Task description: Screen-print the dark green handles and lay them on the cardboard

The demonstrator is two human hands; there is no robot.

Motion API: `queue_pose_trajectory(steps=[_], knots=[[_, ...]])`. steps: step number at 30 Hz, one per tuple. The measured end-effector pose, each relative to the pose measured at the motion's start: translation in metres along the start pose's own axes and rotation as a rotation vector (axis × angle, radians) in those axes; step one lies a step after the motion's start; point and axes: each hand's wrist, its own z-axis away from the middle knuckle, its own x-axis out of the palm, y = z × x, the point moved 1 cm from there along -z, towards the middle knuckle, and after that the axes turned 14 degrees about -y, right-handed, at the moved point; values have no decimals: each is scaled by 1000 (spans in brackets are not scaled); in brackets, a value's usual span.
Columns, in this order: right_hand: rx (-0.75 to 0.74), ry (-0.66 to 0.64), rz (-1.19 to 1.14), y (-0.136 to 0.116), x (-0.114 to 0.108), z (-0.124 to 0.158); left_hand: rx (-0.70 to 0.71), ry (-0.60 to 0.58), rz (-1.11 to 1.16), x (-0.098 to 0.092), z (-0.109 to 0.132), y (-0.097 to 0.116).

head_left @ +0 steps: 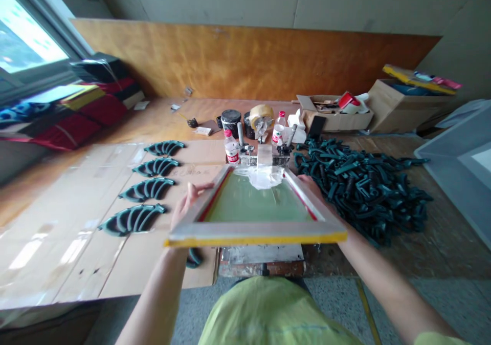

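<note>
A screen-printing frame (253, 229) with pale metal sides and a green mesh (253, 201) slopes up toward me from a clamp (264, 155) at its far end. To its left is my left hand (187, 197), fingers stretched out and apart, partly behind the frame's side. My right hand (312, 185) is at the right side, mostly covered by the frame, so its grip is hidden. Under the near edge shows a flat metal base (264, 253). Dark green curved plastic parts (134, 219) lie in a column on cardboard (95, 181) at left; another part (194, 258) peeks out below the frame.
A large heap of dark green plastic parts (360, 181) lies at right, beside a grey bin (460, 150). Behind the clamp stand bottles (231, 148), a black tub (231, 122) and a tape roll (261, 114). Cardboard boxes (402, 107) sit at back right.
</note>
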Motion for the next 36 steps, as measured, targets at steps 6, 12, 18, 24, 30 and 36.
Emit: queue_pose_trajectory(steps=[6,12,18,24,30,36], knots=[[-73,53,-103,-29,-31,-62,-348,-115,41,-5,41,-94],[-81,-262,62,-77,-10,-87,-328,-75,-47,-7,36,-131],[-456,-323,59,-73,-4,-25,-345,-22,-53,-3,39,-119],[-498,-375,31,-69,-19,-27,-348,24,-53,3,40,-111],[-464,-189,61,-79,9,-4,-338,19,-35,0,41,-110],[-341,-175,-97,-72,-12,-33,-342,-42,16,-3,41,-109]])
